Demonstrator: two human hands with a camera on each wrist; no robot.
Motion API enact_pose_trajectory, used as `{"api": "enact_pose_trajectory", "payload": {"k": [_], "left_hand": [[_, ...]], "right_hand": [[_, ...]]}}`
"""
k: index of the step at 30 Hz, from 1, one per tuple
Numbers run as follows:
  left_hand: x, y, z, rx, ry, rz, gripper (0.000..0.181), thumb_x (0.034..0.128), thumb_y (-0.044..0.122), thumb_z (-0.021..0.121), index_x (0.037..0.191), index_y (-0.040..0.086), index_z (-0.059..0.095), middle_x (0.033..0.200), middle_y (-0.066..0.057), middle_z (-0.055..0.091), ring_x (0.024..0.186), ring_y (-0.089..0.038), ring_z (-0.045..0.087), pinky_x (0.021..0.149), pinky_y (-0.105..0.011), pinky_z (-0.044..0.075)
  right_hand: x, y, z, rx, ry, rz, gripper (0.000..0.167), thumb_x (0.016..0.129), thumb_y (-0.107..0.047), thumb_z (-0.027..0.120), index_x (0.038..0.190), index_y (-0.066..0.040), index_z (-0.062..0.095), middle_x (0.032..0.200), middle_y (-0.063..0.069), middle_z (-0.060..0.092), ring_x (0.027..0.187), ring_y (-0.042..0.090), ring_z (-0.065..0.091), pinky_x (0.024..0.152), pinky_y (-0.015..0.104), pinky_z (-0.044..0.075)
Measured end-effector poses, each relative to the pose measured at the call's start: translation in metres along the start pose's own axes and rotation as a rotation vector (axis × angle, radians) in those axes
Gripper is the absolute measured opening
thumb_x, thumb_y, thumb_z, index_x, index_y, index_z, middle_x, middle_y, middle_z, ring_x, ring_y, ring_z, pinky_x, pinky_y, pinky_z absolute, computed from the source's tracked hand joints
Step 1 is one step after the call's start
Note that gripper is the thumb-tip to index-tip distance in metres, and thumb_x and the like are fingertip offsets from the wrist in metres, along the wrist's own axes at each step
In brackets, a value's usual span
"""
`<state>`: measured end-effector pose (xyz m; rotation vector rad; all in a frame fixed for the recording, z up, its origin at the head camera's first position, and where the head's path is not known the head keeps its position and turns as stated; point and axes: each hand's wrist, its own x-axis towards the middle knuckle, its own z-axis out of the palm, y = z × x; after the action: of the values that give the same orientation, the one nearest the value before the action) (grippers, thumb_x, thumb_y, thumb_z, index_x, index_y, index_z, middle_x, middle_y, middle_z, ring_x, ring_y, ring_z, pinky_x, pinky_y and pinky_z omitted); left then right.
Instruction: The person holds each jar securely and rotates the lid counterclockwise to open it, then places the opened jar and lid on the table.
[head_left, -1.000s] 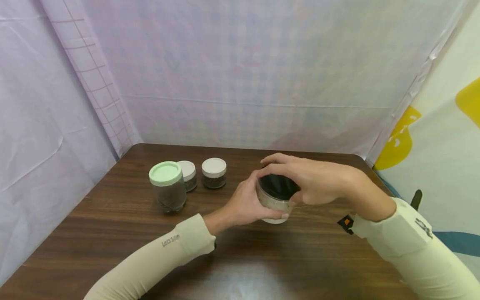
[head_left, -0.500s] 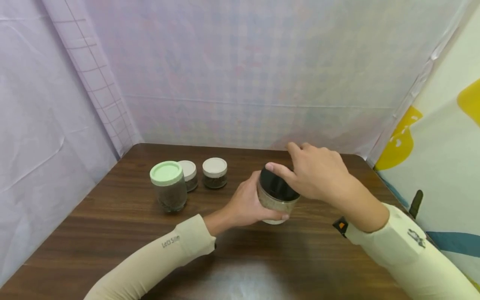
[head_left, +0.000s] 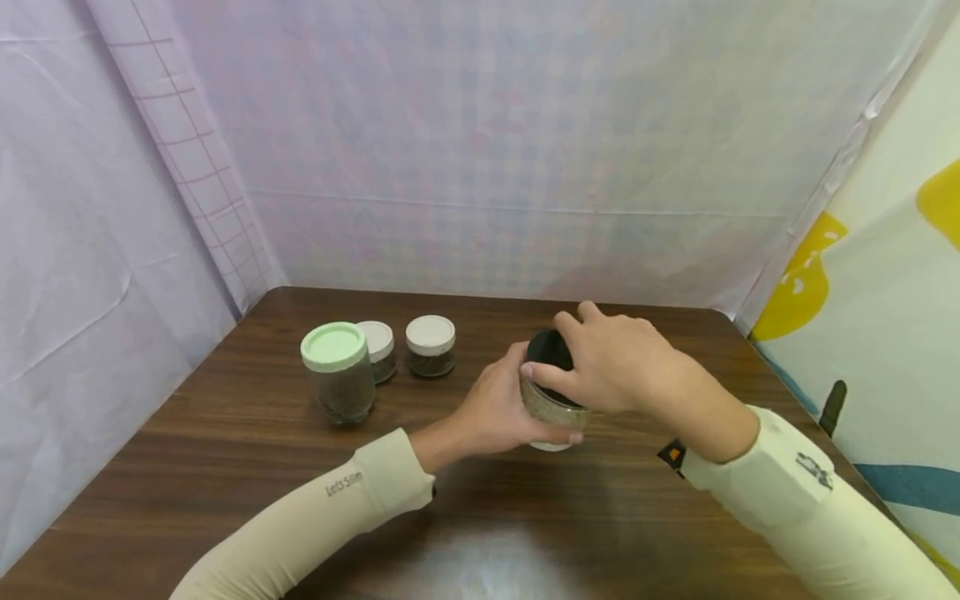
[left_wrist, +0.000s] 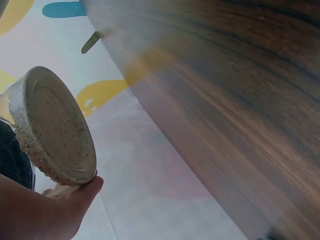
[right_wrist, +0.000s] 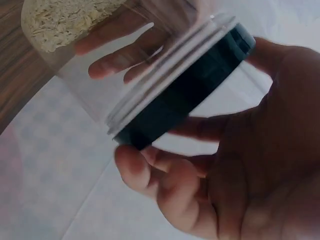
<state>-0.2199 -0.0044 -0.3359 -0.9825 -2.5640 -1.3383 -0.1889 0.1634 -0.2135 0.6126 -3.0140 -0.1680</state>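
Note:
A clear jar (head_left: pixel 553 410) with a black lid (head_left: pixel 550 350) is held tilted above the table, near the middle of the head view. Pale flakes like oats (right_wrist: pixel 75 20) show through its wall in the right wrist view. My left hand (head_left: pixel 498 408) grips the jar's body from the left, and its fingers show through the glass in the right wrist view. The jar's base (left_wrist: pixel 60 127) faces the left wrist camera. My right hand (head_left: pixel 618 362) holds the lid by its rim, fingers on the far side and thumb on the near side. The lid sits on the jar.
A jar with a green lid (head_left: pixel 334 348) stands on the brown table (head_left: pixel 225 467) to the left. Beside it are two smaller white-lidded jars, one (head_left: pixel 377 340) partly behind it and another (head_left: pixel 431 335) to its right. Cloth sheets (head_left: pixel 480 150) hang around the table.
My right hand first held the lid, then loosened and lifted with its fingers spread, and now has come down on the lid again. The left hand keeps the jar nearly in place.

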Motion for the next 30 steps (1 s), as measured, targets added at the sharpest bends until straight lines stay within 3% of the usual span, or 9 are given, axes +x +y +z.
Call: {"api": "enact_pose_trajectory", "payload": {"k": [5, 10, 16, 20, 25, 28, 30], "left_hand": [[-0.001, -0.001, -0.001, -0.006, -0.011, 0.003, 0.111, 0.0667, 0.056, 0.09, 0.154, 0.024, 0.03, 0.145, 0.003, 0.049, 0.123, -0.013, 0.058, 0.101, -0.037, 0.051], [-0.001, -0.002, -0.001, 0.007, -0.009, -0.013, 0.111, 0.0651, 0.058, 0.09, 0.152, 0.023, 0.031, 0.137, 0.005, 0.052, 0.115, -0.012, 0.059, 0.094, -0.033, 0.053], [-0.001, -0.001, -0.001, -0.015, -0.006, -0.007, 0.11, 0.0643, 0.056, 0.091, 0.151, 0.025, 0.031, 0.132, 0.007, 0.053, 0.113, -0.011, 0.06, 0.093, -0.033, 0.053], [-0.002, -0.001, -0.001, -0.03, -0.011, 0.007, 0.11, 0.0643, 0.055, 0.092, 0.152, 0.027, 0.03, 0.135, 0.007, 0.053, 0.116, -0.012, 0.059, 0.095, -0.035, 0.052], [-0.001, 0.0, -0.001, -0.033, -0.013, 0.014, 0.109, 0.0649, 0.054, 0.092, 0.151, 0.03, 0.03, 0.134, 0.009, 0.053, 0.116, -0.012, 0.059, 0.095, -0.035, 0.052], [-0.001, -0.001, -0.002, -0.033, -0.012, 0.019, 0.11, 0.0656, 0.053, 0.092, 0.153, 0.029, 0.029, 0.134, 0.008, 0.053, 0.116, -0.011, 0.059, 0.096, -0.035, 0.052], [0.0, -0.001, -0.002, -0.032, -0.008, 0.023, 0.109, 0.0661, 0.053, 0.092, 0.152, 0.027, 0.03, 0.134, 0.007, 0.054, 0.116, -0.012, 0.059, 0.095, -0.035, 0.052]], "right_hand": [[0.0, 0.009, -0.002, 0.078, -0.045, -0.167, 0.071, 0.095, -0.062, 0.055, 0.145, -0.012, 0.048, 0.129, 0.013, 0.052, 0.082, 0.021, 0.063, 0.076, 0.042, 0.055], [-0.001, 0.018, -0.005, 0.168, -0.058, -0.343, 0.065, 0.088, -0.038, 0.072, 0.145, -0.016, 0.048, 0.134, 0.003, 0.049, 0.1, 0.018, 0.061, 0.086, 0.037, 0.053], [-0.003, 0.024, -0.011, 0.235, -0.057, -0.531, 0.071, 0.073, -0.008, 0.08, 0.138, -0.02, 0.053, 0.14, -0.007, 0.047, 0.122, 0.018, 0.056, 0.099, 0.038, 0.05], [-0.005, 0.026, -0.013, 0.275, -0.081, -0.577, 0.076, 0.07, 0.002, 0.081, 0.136, -0.022, 0.053, 0.142, -0.009, 0.046, 0.128, 0.017, 0.053, 0.103, 0.039, 0.049], [-0.005, 0.027, -0.015, 0.284, -0.08, -0.595, 0.077, 0.07, 0.003, 0.082, 0.136, -0.022, 0.053, 0.143, -0.008, 0.046, 0.13, 0.018, 0.052, 0.104, 0.04, 0.049], [-0.006, 0.027, -0.016, 0.287, -0.072, -0.578, 0.075, 0.074, -0.006, 0.083, 0.14, -0.021, 0.051, 0.147, -0.006, 0.043, 0.132, 0.019, 0.051, 0.104, 0.04, 0.049], [-0.007, 0.027, -0.018, 0.281, -0.055, -0.522, 0.071, 0.082, -0.02, 0.082, 0.144, -0.021, 0.048, 0.15, -0.004, 0.041, 0.132, 0.02, 0.051, 0.103, 0.041, 0.049]]}}
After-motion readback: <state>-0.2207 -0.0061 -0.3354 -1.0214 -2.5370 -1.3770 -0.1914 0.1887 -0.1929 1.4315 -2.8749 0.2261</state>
